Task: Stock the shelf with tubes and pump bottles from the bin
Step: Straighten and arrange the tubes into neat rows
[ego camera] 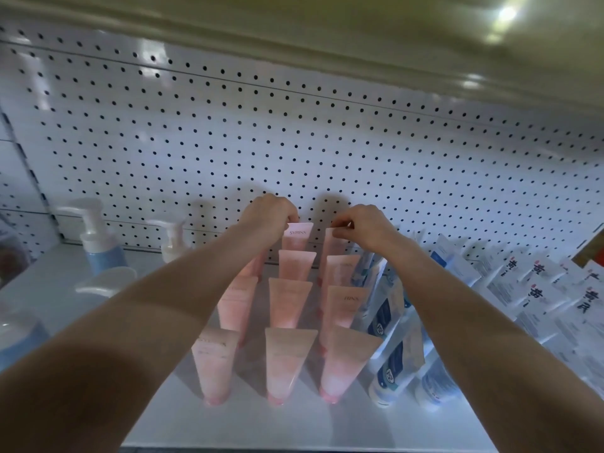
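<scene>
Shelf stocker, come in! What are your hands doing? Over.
Left hand pinches back-middle pink tube. Right hand pinches back-right pink tube. Blue-white tubes close beside.

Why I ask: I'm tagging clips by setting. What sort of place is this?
Probably a shop's toiletries aisle: a white shelf backed by a pegboard panel, identical pink tubes lined up in neat rows, pump bottles at the left and rows of matching boxes at the right.

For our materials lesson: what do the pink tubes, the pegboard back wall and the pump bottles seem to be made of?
Pink tubes: probably soft plastic, matte, slightly translucent; flat crimped ends.
Pegboard back wall: likely painted metal, glossy white; it reflects light.
Pump bottles: seemingly smooth plastic; moulded white pump heads.
</scene>
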### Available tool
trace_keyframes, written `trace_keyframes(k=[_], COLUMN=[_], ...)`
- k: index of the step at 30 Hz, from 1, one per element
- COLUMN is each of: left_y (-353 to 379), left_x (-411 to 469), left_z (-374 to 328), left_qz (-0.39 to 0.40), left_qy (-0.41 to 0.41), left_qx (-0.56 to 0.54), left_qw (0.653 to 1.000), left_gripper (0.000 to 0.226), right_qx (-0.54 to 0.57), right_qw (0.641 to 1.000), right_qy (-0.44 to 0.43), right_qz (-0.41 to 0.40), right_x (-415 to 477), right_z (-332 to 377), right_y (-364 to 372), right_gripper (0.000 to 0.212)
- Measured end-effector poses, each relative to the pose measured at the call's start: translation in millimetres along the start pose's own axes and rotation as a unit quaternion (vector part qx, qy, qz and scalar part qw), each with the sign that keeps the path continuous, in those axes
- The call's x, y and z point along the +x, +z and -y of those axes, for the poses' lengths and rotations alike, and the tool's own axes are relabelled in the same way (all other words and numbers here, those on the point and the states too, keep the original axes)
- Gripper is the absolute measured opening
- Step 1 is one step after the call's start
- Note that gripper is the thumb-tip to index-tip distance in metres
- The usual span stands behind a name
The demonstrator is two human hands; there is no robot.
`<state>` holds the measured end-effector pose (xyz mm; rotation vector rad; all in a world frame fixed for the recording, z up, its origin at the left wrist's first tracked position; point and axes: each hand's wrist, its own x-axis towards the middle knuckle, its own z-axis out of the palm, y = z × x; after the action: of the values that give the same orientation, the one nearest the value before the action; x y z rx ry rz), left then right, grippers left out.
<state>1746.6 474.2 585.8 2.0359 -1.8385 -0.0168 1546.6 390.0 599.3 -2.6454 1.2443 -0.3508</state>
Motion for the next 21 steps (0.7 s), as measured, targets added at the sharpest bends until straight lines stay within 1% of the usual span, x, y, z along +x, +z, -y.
trace_keyframes(k=[4,7,10,13,17,21], left_y=[-6.3,-15.5,-22.5,-29.7,-36.0,-39.1], left_x=[-0.4,0.8,-2.8,-10.5,-28.8,-53.0], left_z=[-2.6,-7.9,-14.5,-26.4,-50.3,-77.1], left_qz=[-0.003,-0.020,-0.028,-0.034,-0.039,-0.040], left_qy=[0.004,0.027,0.042,0.075,0.132,0.165], left_qx=[-0.002,-0.007,-0.014,-0.030,-0.037,-0.066], left_qw=[1.000,0.999,0.999,0.996,0.990,0.983], left_gripper=[0.043,0.030,0.029,0.028,0.025,0.025], right_qx=[0.009,0.029,0.048,0.063,0.056,0.074], right_qw=[0.999,0.997,0.994,0.990,0.987,0.981], right_qy=[0.010,0.024,0.022,0.022,0.017,0.014], right_qz=[-0.039,-0.072,-0.099,-0.125,-0.153,-0.177], right_x=[-4.6,-14.9,-30.2,-49.6,-82.3,-113.6], right_z=[0.1,1.5,8.5,17.0,24.7,26.2], right_y=[-5.5,-13.4,-19.1,-21.1,-24.9,-27.1], right_gripper=[0.022,0.023,0.021,0.019,0.019,0.019])
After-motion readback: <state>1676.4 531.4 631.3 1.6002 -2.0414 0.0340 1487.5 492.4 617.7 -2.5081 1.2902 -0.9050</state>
